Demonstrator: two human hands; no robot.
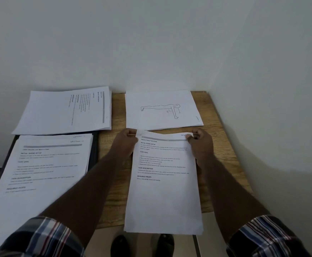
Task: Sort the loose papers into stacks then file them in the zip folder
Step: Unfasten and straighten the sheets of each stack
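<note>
At the far left we see a stack of printed papers (38, 169) lying on a dark zip folder (95, 151), whose edge shows along the stack's right side. Behind it a second stack (58, 114) lies turned sideways. Moving right across the wooden table (223, 145), our left hand (125, 143) pinches the top left corner of a printed sheet (163, 191) (its near end hangs over the table's front edge), fingers curled on the paper. Beyond that sheet lies a stack topped by a line drawing of a figure in a push-up (160, 109), just clear of the held sheet. Our right hand (200, 143) pinches the sheet's top right corner between thumb and curled fingers. Plaid sleeves (40, 236) frame the bottom.
</note>
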